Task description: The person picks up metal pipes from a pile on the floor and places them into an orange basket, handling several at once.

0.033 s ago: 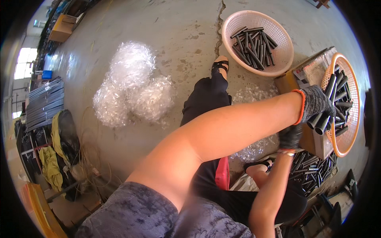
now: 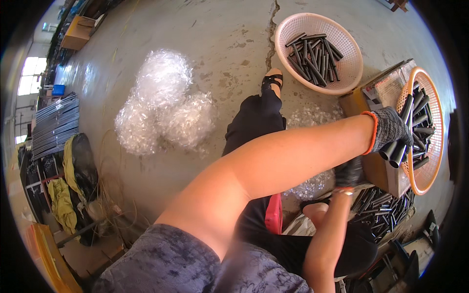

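Black tubes [image 2: 398, 154] at the right, bunched in the gloved left hand [image 2: 390, 129], just over the near rim of a tilted orange-rimmed basket [image 2: 441, 132]. Fingers curled round the bunch and pinching at least two tubes, with wide hollow ends poking out below the glove and narrower lengths above. More black tubes loose inside the same basket, behind the hand. Left forearm stretched bare across the middle of the view, from a dark patterned sleeve up to an orange glove cuff. Beneath that arm, near a cardboard box [image 2: 386, 177] beside the basket, the right hand [image 2: 349, 174] in a dark glove. Too blurred and partly covered to tell whether spread, pressed together or holding anything.

Below the box, a heap of black tubes [image 2: 383, 207] close to the bent leg. Towards the top, a second, pale pink basket [image 2: 352, 58] on the grey floor, part-filled with similar tubes. Left of centre, well apart from both hands, a large shiny mound of clear plastic [image 2: 161, 105]. Between mound and pale basket, a foot in a black sandal [image 2: 272, 82], near a crack in the concrete.
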`<act>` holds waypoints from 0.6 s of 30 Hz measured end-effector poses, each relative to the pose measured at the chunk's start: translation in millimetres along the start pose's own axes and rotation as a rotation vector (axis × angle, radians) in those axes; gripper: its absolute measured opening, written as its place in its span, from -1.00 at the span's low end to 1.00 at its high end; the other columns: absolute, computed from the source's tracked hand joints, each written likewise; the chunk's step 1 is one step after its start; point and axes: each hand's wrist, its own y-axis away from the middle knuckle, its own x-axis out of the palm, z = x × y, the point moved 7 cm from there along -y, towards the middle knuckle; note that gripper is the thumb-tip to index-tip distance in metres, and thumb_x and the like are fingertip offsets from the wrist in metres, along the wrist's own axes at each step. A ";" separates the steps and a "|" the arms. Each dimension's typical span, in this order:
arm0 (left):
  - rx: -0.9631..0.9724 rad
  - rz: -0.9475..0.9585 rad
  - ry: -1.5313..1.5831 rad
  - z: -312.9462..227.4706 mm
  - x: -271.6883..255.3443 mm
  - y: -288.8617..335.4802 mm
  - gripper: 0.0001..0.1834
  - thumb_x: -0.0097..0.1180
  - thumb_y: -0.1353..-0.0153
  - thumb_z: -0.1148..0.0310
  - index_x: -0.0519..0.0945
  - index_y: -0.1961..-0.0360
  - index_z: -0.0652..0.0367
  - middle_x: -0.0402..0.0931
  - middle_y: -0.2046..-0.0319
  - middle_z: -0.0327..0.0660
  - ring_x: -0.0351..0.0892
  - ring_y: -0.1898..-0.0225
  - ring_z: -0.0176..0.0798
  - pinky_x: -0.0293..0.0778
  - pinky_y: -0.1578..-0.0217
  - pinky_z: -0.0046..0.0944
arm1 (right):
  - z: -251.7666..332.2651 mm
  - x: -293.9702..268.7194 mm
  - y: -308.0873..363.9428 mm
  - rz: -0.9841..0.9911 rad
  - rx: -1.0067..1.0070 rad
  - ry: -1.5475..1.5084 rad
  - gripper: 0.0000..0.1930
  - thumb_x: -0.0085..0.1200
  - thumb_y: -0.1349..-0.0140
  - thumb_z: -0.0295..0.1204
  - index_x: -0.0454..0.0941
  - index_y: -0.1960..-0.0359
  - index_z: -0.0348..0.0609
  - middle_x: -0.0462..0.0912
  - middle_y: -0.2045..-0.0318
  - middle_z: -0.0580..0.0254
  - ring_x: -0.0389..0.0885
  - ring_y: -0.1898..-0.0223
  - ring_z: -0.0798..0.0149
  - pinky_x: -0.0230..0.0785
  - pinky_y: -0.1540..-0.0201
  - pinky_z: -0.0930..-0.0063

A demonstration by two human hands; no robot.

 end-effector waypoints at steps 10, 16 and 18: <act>0.026 0.093 0.164 -8.6 9.8 10.1 -0.81 0.17 -0.02 0.48 0.55 0.38 0.42 0.58 0.51 0.00 0.62 0.57 -0.16 0.57 0.58 -0.30 | -44.2 18.3 86.4 -0.615 1.166 -1.187 -0.56 -0.13 -0.26 -0.07 0.33 -0.12 0.05 0.40 -0.09 0.22 0.43 0.10 0.25 0.36 0.19 0.35; 0.014 0.110 0.121 0.4 8.6 13.3 -0.80 0.19 0.00 0.46 0.55 0.34 0.35 0.59 0.48 -0.06 0.59 0.54 -0.20 0.55 0.50 -0.30 | 38.1 -127.8 -76.3 -0.387 0.141 -0.127 -0.53 -0.07 -0.25 -0.16 0.28 -0.13 -0.11 0.33 -0.15 0.16 0.33 -0.12 0.19 0.23 -0.13 0.31; -0.013 0.130 0.222 -0.1 8.2 12.9 -0.81 0.18 0.00 0.46 0.56 0.36 0.35 0.59 0.48 -0.09 0.59 0.54 -0.22 0.53 0.50 -0.32 | 46.0 -126.5 -89.4 -0.434 0.120 -0.105 -0.60 -0.01 -0.24 -0.32 0.28 -0.08 -0.17 0.41 -0.03 0.13 0.40 -0.03 0.24 0.26 -0.08 0.36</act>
